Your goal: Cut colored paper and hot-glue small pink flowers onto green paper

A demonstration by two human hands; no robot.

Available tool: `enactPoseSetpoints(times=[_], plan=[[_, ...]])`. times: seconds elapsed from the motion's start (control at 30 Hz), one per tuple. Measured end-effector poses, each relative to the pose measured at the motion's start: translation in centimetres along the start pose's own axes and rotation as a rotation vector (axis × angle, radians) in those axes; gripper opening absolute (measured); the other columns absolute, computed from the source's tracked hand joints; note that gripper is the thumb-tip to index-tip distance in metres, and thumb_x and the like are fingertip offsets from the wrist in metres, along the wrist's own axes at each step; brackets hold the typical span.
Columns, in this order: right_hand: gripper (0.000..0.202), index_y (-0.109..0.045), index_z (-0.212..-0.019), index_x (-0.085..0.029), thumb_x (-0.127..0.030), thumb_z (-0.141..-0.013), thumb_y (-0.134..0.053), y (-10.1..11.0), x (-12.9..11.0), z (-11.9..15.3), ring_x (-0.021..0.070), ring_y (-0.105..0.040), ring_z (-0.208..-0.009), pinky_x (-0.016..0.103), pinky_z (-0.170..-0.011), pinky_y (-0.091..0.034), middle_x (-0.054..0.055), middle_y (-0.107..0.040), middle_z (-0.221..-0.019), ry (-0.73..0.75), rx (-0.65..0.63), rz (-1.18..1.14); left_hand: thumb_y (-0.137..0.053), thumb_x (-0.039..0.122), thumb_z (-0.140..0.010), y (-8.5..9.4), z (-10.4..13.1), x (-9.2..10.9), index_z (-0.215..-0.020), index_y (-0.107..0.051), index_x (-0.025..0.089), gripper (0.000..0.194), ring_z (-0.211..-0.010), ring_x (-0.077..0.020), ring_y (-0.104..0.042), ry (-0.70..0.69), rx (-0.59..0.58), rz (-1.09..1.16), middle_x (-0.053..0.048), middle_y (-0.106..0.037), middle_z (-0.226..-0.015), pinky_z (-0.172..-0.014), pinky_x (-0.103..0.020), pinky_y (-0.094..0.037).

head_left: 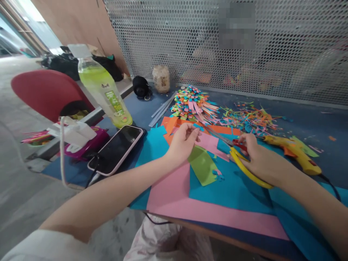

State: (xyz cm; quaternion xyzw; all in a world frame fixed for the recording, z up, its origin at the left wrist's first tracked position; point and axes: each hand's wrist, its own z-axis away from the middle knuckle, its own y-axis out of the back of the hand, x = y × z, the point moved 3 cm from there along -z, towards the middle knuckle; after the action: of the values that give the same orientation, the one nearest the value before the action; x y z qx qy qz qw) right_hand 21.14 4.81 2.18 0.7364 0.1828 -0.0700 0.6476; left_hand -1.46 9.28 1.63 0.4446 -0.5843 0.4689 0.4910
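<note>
Yellow-handled scissors are held in my right hand, its fingers wrapped round the handles. Their blades point up and left, toward my left hand. The fingers of my left hand are pinched together over the orange and pink paper; what they hold, if anything, is too small to tell. Below lie a green paper piece, a pink piece, orange paper and large blue sheets over a pink sheet. Behind my hands is a heap of fringed multicoloured paper.
At left are a green drink bottle, a phone and a purple box with a white plug. A yellow glue gun lies at right. Paper scraps, a jar and a black round object are farther back.
</note>
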Motion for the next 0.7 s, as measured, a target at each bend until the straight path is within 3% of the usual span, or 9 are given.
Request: enactPoseSetpoints(times=[0.17, 0.33, 0.47, 0.7], plan=[[0.047, -0.038, -0.108, -0.024, -0.06, -0.082, -0.053, 0.7, -1.3, 0.3, 0.0262, -0.062, -0.066, 0.034, -0.054, -0.045, 0.008, -0.064, -0.082, -0.011, -0.163, -0.102, -0.051, 0.012, -0.092, -0.3, 0.2, 0.2, -0.076, -0.049, 0.016, 0.017, -0.058, -0.0056, -0.056, 0.008, 0.002, 0.037, 0.003, -0.058, -0.07, -0.049, -0.018, -0.042], [0.036, -0.038, -0.101, -0.027, -0.055, -0.084, -0.054, 0.7, -2.5, 1.0, 0.0194, -0.054, -0.064, 0.033, -0.058, -0.045, 0.0, -0.056, -0.076, 0.026, -0.304, -0.295, -0.049, 0.01, -0.092, -0.6, 0.6, 0.6, -0.077, -0.048, 0.017, 0.016, -0.057, -0.0061, -0.059, -0.035, -0.029, 0.152, 0.003, -0.061, -0.069, -0.049, -0.018, -0.044], [0.032, -0.037, -0.1, -0.028, -0.055, -0.087, -0.05, 0.8, -3.1, 1.5, 0.0159, -0.047, -0.064, 0.03, -0.057, -0.042, -0.001, -0.052, -0.08, -0.03, -0.309, -0.438, -0.05, 0.009, -0.092, -0.8, 0.7, 1.0, -0.077, -0.048, 0.016, 0.017, -0.056, -0.0067, -0.061, -0.057, -0.058, 0.206, 0.002, -0.063, -0.069, -0.049, -0.019, -0.046], [0.034, -0.038, -0.101, -0.029, -0.053, -0.085, -0.057, 0.8, -2.8, 1.5, 0.0182, -0.05, -0.069, 0.03, -0.059, -0.044, -0.001, -0.052, -0.08, -0.041, -0.377, -0.471, -0.056, 0.017, -0.091, -0.9, 0.9, 0.8, -0.077, -0.049, 0.016, 0.015, -0.059, -0.0072, -0.062, -0.108, -0.085, 0.242, 0.001, -0.064, -0.07, -0.049, -0.018, -0.048]])
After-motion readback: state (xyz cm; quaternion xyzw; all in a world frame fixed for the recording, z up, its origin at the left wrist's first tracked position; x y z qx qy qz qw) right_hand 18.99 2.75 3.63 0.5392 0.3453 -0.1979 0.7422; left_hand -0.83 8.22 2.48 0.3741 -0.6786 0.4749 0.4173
